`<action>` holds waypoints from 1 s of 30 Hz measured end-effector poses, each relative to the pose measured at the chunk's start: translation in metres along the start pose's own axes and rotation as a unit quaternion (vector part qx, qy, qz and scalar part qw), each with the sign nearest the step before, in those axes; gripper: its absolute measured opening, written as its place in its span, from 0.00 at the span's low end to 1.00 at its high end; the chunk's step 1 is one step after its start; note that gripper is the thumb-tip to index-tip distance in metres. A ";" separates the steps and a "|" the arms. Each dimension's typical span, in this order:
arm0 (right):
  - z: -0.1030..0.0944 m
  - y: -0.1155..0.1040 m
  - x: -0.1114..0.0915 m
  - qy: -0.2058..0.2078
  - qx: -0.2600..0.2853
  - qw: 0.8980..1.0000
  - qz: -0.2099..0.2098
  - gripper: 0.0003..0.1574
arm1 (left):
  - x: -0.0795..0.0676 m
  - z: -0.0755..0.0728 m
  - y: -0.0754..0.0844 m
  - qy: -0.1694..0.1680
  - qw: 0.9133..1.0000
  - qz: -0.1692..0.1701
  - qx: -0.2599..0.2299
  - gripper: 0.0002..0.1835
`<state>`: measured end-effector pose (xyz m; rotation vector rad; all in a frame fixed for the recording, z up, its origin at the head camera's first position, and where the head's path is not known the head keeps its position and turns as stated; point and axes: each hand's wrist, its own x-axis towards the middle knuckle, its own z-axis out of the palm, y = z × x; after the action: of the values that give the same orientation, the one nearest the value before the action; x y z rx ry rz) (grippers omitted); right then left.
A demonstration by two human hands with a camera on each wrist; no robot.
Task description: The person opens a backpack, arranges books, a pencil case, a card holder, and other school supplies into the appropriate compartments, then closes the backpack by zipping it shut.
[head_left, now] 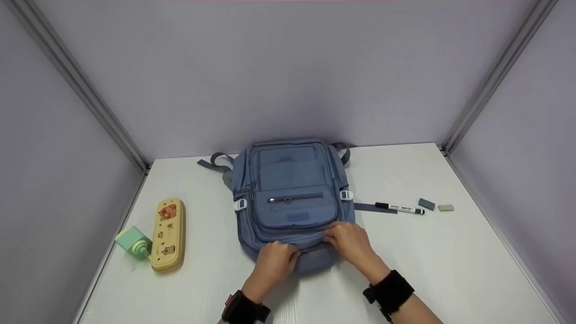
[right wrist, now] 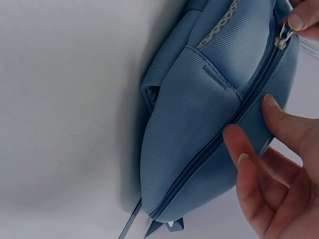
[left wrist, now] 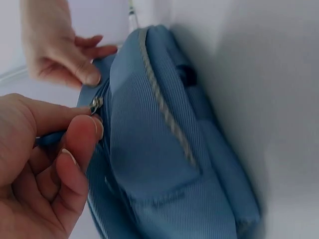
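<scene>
A blue backpack lies front side up in the middle of the table, its bottom end nearest me. At that end my left hand pinches a metal zipper pull between thumb and forefinger; the zipper track runs along the bag's edge and looks closed on the stretch in the right wrist view. Further right along this seam, my right hand pinches the bag's fabric beside the zipper with thumb and forefinger. The other fingers of that hand are loosely bent.
To the left lie a yellow pencil case and a green bottle touching it. On the right are a black-and-white marker across a bag strap, a dark eraser-like block and a pale green one. Walls stand around the table.
</scene>
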<state>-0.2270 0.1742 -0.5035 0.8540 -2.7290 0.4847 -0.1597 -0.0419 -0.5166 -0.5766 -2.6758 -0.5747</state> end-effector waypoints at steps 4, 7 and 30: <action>-0.002 0.001 0.000 -0.008 0.007 1.000 -0.002 0.08 | -0.005 -0.010 -0.011 -0.020 0.999 -0.013 -0.031 0.13; -0.002 0.002 0.000 -0.009 0.011 1.000 -0.008 0.08 | -0.010 -0.017 -0.019 -0.031 0.998 -0.017 -0.050 0.09; 0.000 -0.025 0.010 -0.082 0.016 0.988 -0.133 0.23 | -0.015 -0.028 -0.025 -0.043 0.993 -0.112 -0.008 0.23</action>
<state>-0.2204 0.1500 -0.4949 1.2983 -2.6965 0.4192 -0.1512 -0.0800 -0.5058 -0.3135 -2.8407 -0.6465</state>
